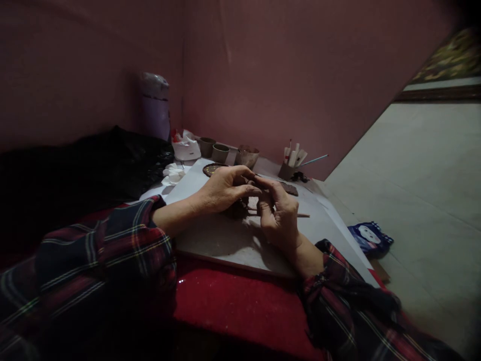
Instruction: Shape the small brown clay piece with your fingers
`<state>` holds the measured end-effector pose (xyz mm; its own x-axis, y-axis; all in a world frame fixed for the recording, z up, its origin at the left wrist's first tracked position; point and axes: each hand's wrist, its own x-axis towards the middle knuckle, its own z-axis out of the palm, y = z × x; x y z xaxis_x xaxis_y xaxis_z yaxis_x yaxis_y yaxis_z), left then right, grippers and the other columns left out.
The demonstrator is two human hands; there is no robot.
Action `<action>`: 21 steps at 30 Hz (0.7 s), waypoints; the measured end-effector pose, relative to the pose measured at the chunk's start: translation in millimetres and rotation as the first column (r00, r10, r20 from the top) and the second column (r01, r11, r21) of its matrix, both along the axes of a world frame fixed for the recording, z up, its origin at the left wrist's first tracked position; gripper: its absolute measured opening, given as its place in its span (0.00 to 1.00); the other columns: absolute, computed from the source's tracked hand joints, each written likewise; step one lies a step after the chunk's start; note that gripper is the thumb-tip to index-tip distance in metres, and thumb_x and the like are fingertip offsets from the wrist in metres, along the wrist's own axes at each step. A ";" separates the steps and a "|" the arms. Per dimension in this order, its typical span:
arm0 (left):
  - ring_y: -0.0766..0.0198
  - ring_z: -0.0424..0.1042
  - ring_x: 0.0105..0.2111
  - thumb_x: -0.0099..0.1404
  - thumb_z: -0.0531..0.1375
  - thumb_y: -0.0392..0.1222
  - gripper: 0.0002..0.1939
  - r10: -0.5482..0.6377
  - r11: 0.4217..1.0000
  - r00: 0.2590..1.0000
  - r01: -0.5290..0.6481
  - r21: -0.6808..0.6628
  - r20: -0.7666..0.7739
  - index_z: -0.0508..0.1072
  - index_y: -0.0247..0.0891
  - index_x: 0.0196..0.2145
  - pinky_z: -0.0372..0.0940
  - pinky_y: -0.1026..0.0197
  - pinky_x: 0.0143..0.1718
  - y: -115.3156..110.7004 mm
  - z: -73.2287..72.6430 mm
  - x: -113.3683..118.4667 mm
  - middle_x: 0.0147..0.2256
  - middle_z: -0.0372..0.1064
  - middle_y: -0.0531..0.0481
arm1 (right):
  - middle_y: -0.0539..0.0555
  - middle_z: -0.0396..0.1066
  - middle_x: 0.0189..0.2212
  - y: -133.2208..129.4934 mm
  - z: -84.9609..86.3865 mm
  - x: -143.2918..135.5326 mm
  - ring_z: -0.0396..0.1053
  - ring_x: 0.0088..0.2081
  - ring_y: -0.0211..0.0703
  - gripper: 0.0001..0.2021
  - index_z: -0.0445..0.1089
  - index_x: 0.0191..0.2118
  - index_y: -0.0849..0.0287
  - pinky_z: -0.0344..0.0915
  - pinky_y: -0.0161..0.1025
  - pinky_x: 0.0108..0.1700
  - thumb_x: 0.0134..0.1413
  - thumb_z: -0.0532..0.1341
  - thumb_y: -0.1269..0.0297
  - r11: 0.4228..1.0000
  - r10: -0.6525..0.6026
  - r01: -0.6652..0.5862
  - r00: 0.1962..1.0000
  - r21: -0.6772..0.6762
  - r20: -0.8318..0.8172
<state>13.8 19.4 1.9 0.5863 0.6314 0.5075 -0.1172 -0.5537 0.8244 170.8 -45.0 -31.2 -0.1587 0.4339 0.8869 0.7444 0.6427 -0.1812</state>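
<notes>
Over a pale board (221, 248), my left hand (225, 188) and my right hand (280, 215) meet with fingertips close together. Both are curled round a piece of dark brown clay (237, 208), mostly hidden by the fingers, so its shape is unclear. The thumb and fingers of my right hand pinch the clay's right side; those of my left hand close over its top and left. A thin wooden stick (303, 215) lies on the board, partly behind my right hand. Beyond my left hand is a round dark dish (213, 168); a flat brown slab (289, 188) lies beyond the right one.
Small pots (220, 153) and a brown-smeared cup (248, 156) stand along the wall. A holder of tools (287, 171) is at the back right. To the left are crumpled tissues (174, 174), a black plastic bag (86, 175) and a purple container (155, 115).
</notes>
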 end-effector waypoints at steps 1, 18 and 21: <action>0.69 0.70 0.25 0.56 0.66 0.40 0.11 0.004 1.000 1.000 -0.004 0.003 0.003 0.74 0.31 0.35 0.65 0.67 0.28 0.3 -0.2 0.1 0.25 0.72 0.52 | 0.59 0.76 0.47 0.1 -0.3 -0.1 0.76 0.47 0.46 0.19 0.66 0.53 0.58 0.76 0.46 0.47 0.57 0.55 0.76 1.000 0.001 -0.001 1.000 0.001 0.007; 0.64 0.73 0.29 0.56 0.65 0.44 0.13 0.041 0.998 0.999 -0.040 0.040 -0.017 0.73 0.32 0.35 0.67 0.65 0.29 3.0 -3.1 0.5 0.28 0.74 0.48 | 0.58 0.74 0.50 0.0 -3.1 -2.2 0.75 0.34 0.39 0.22 0.62 0.58 0.56 0.76 0.43 0.41 0.58 0.63 0.65 0.999 0.006 -0.004 0.999 -0.052 0.037; 0.64 0.74 0.29 0.56 0.65 0.43 0.12 0.027 0.999 0.999 -0.027 0.025 -0.026 0.73 0.32 0.35 0.68 0.64 0.30 3.3 -3.2 0.7 0.28 0.75 0.47 | 0.57 0.75 0.50 1.0 -3.9 -2.8 0.76 0.46 0.45 0.21 0.63 0.57 0.55 0.76 0.45 0.48 0.59 0.63 0.65 0.999 -0.004 0.005 1.000 -0.042 0.019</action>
